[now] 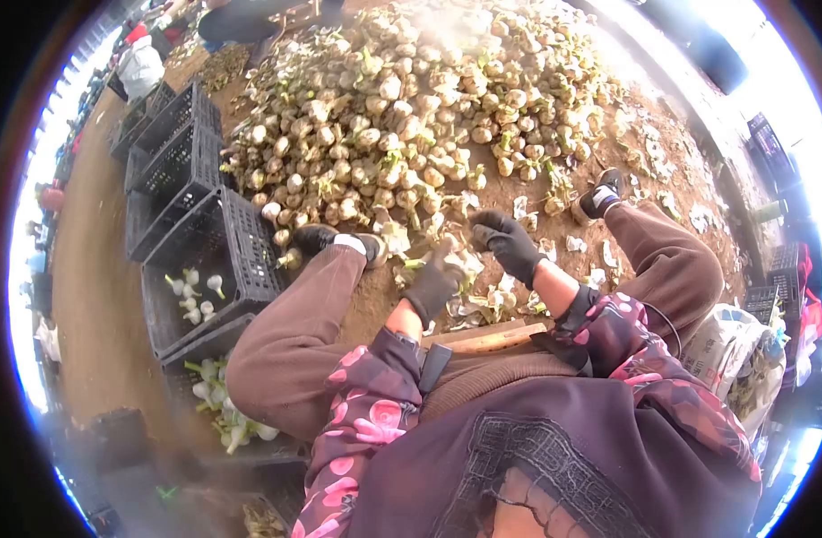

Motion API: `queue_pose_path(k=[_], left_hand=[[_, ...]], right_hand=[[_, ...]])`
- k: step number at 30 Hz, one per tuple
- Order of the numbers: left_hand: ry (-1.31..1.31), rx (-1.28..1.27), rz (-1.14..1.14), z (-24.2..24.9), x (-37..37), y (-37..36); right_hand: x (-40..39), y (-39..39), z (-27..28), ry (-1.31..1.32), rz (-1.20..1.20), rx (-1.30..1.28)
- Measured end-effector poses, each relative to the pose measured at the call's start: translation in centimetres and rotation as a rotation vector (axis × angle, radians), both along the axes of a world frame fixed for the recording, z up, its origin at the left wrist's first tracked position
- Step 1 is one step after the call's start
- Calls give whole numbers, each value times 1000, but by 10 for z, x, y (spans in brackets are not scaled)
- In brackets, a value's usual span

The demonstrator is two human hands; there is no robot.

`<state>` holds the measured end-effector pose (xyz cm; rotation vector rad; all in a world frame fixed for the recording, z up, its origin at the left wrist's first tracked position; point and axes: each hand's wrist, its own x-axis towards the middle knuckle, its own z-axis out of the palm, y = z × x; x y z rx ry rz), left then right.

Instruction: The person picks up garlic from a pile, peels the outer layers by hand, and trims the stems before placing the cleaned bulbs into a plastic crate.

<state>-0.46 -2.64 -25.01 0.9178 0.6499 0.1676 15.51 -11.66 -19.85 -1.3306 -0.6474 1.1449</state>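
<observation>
Both hands wear dark gloves and are held in front of the lap, a short way apart. My left hand [433,285] has its fingers curled beside a pale, leafy bit that may be a garlic bulb; what it grips is too blurred to make out. To the right, my right hand [510,247] is closed, thumb and fingers pressed together, and anything in it is hidden. Beyond the hands lies a large heap of garlic bulbs [384,117]. Loose garlic skins and leaves [492,300] cover the ground below them. A wooden piece [487,340] lies across the lap.
Black plastic crates [250,247] line the left side, one with a few white bulbs [207,282]. More white bulbs with green stems [218,399] lie lower left. A white sack [729,350] stands at the right. Another person [140,67] is at the upper left.
</observation>
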Motion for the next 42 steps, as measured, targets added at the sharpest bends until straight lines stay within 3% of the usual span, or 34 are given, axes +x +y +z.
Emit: queue_pose_path(k=[1,2,3,4,5,7,10,12,14,15,18,21,23,25,26,27,29,30,31,33,35,37,38,39,41,42], left_hand=[[20,403,140,-17,-7,7],[151,814,310,-34,-13,14],[43,489,437,26,-24,20],[-42,449,558,7,-33,43],[-54,284,669,50,-38,44],[-46,210,906,104,-38,34],[-66,421,905,82,-39,41],[-123,250,979,93,-28,38],[-97,237,988,96,-27,40],[-75,225,991,96,-28,40],[-96,238,985,90,-37,42],[-99,204,990,83,-32,44],[-67,273,863,70,-34,45],[-64,291,836,57,-37,47],[11,303,795,47,-39,50],[85,313,752,39,-40,50],[78,261,675,42,-33,45],[42,277,569,39,-27,42],[8,296,465,40,-22,40],[-76,323,344,53,-20,30],[-239,142,118,66,-14,20],[-245,89,207,73,-8,11],[-291,23,300,66,-6,10],[-337,-44,397,58,-7,10],[-412,-20,381,68,-9,11],[-398,30,413,74,-11,8]], right_hand=[[17,3,-39,-85,-3,38],[30,1,-56,-378,-1,-41],[38,-2,-66,-671,0,-120],[42,-6,-70,-654,58,-285],[37,-8,-70,-647,67,-297],[14,-7,-64,-837,198,-361],[-16,13,-75,-1025,249,-175],[-32,34,-71,-1130,417,-229],[-45,54,-77,-1142,572,-332],[-51,60,-108,-1249,482,-151],[-71,73,-105,-1192,579,-170],[-70,89,-150,-1221,705,-279],[-61,94,-139,-1173,668,-240],[-46,96,-119,-700,405,-278],[-39,103,-108,57,332,-404],[-27,99,-95,364,342,-326],[-10,91,-76,765,421,-248],[3,81,-61,809,553,-196],[-2,73,-28,903,401,-262],[8,64,-9,860,642,-101],[-3,57,5,794,505,-149],[-17,47,28,487,380,-46],[-22,43,38,481,384,-38],[-27,39,47,146,263,-61],[-33,31,49,-605,25,-29],[-29,26,48,-426,76,69]])
